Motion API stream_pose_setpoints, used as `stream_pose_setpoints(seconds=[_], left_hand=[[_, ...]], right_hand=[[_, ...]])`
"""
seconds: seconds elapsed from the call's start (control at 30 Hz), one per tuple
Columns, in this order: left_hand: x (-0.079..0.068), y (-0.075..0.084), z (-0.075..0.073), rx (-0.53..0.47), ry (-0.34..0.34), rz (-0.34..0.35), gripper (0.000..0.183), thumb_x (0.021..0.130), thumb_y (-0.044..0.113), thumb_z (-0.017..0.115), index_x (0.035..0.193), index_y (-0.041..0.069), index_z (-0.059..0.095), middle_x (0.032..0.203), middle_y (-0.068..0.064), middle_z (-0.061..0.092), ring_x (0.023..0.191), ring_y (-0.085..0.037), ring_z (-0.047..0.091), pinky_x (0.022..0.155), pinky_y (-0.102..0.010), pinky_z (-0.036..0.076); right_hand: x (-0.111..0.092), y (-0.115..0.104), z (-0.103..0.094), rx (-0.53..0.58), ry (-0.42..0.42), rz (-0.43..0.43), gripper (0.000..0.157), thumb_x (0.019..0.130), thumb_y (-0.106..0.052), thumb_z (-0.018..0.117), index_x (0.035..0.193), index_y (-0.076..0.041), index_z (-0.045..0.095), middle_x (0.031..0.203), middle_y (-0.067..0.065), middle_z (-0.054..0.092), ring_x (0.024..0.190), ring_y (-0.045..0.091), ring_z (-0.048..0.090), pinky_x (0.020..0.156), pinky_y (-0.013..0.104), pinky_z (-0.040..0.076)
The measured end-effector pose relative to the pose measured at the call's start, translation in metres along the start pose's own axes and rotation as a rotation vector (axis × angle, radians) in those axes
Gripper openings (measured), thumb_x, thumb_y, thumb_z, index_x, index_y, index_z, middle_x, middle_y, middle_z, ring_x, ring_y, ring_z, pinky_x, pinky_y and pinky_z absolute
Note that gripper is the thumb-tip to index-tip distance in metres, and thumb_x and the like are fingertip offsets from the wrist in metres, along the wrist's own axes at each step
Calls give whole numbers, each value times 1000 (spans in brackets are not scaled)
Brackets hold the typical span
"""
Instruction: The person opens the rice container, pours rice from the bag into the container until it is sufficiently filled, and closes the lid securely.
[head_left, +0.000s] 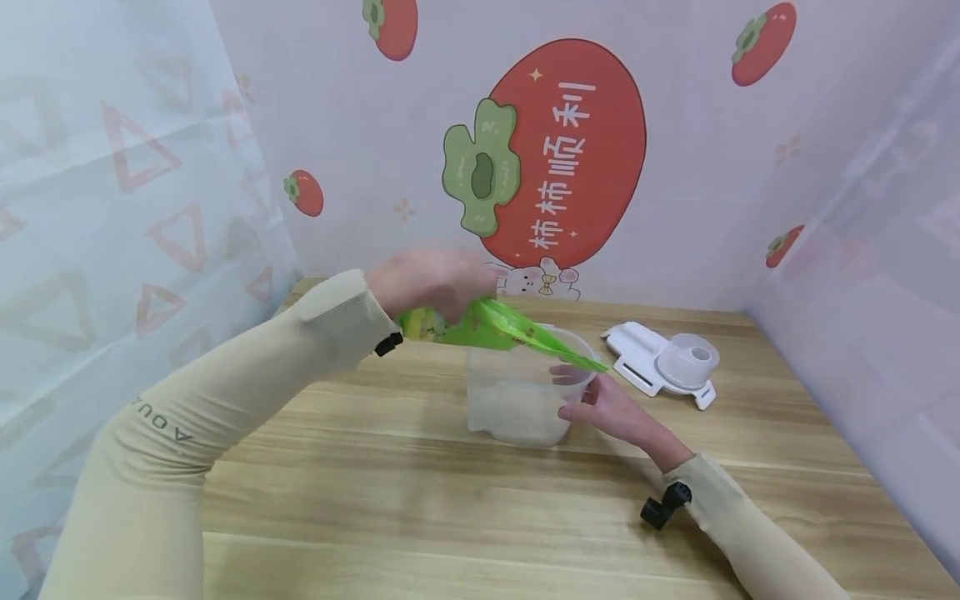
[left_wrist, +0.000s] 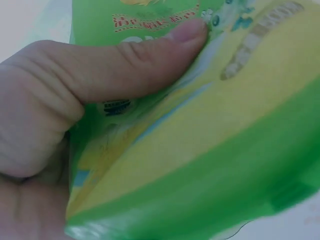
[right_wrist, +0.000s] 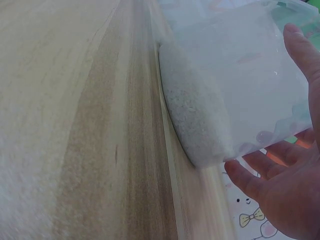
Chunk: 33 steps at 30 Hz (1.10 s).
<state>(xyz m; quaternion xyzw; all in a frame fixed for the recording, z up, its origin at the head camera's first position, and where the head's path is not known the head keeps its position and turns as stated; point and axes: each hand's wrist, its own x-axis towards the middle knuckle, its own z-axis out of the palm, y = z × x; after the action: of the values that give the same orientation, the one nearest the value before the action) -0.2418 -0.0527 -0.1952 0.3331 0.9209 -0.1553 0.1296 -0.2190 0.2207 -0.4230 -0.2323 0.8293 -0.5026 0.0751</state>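
Note:
My left hand (head_left: 435, 282) grips a green and yellow printed bag (head_left: 491, 325), thumb (left_wrist: 145, 65) across its front. The bag is tilted, its narrow end pointing right over the mouth of a translucent plastic container (head_left: 517, 396). That container stands upright on the table. Through its wall, white rice-like grains (right_wrist: 192, 110) show in the lower part. Around the container's right side, my right hand (head_left: 618, 408) holds it between thumb and fingers. Whether grains are falling from the bag cannot be made out.
A white lid (head_left: 633, 354) with a clear round cap (head_left: 686, 360) lies on the wooden table (head_left: 375, 500), right of the container. A printed wall (head_left: 675, 183) stands behind, with side panels at left (head_left: 135, 208) and right (head_left: 870, 275).

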Motion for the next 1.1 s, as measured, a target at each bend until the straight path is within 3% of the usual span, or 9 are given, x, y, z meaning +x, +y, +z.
stream_pose_setpoints(seconds=[0.2,0.37,0.47,0.6,0.8,0.93,1.1], left_hand=[[9,-6,11,-87,14,104,25,84,3,72,108,10,69,110,-4,61,97,-21,54,85,-32,52],[10,-9,15,-140,49,162,22,84,4,72,106,10,70,145,-7,50,123,-22,48,91,-33,48],[12,-10,19,-166,78,189,20,85,8,73,105,9,69,134,-8,59,115,-22,55,90,-33,50],[14,-10,25,-215,130,204,22,86,20,75,106,9,70,95,-5,69,82,-18,57,83,-32,52],[17,-10,32,-318,241,157,39,85,47,73,105,14,69,92,0,65,77,-14,56,75,-29,48],[20,-8,36,-260,361,135,45,87,60,61,101,17,67,88,4,64,73,-13,59,70,-28,48],[21,-12,38,-190,442,155,44,90,59,58,100,18,67,80,7,65,64,-11,60,68,-26,50]], right_hand=[[1,-1,0,42,-17,-1,74,88,-7,71,149,-8,29,146,18,49,134,39,47,105,55,45],[2,-2,0,65,-17,-19,74,86,-3,71,147,-8,29,146,20,48,134,41,47,103,52,47],[2,-3,0,67,-14,-39,75,86,-2,72,147,-7,29,145,21,48,133,42,47,102,51,48],[2,-1,0,64,-16,-69,75,86,-1,71,147,-6,28,144,23,48,132,44,48,101,51,49],[2,1,1,71,-8,-80,72,86,-1,70,145,-3,30,143,25,48,131,45,48,102,47,49],[2,-1,1,84,6,-70,73,84,0,71,145,-2,30,142,26,49,131,45,48,100,30,50],[3,1,1,96,7,-77,72,84,2,71,144,0,30,141,27,49,130,46,49,96,20,48]])
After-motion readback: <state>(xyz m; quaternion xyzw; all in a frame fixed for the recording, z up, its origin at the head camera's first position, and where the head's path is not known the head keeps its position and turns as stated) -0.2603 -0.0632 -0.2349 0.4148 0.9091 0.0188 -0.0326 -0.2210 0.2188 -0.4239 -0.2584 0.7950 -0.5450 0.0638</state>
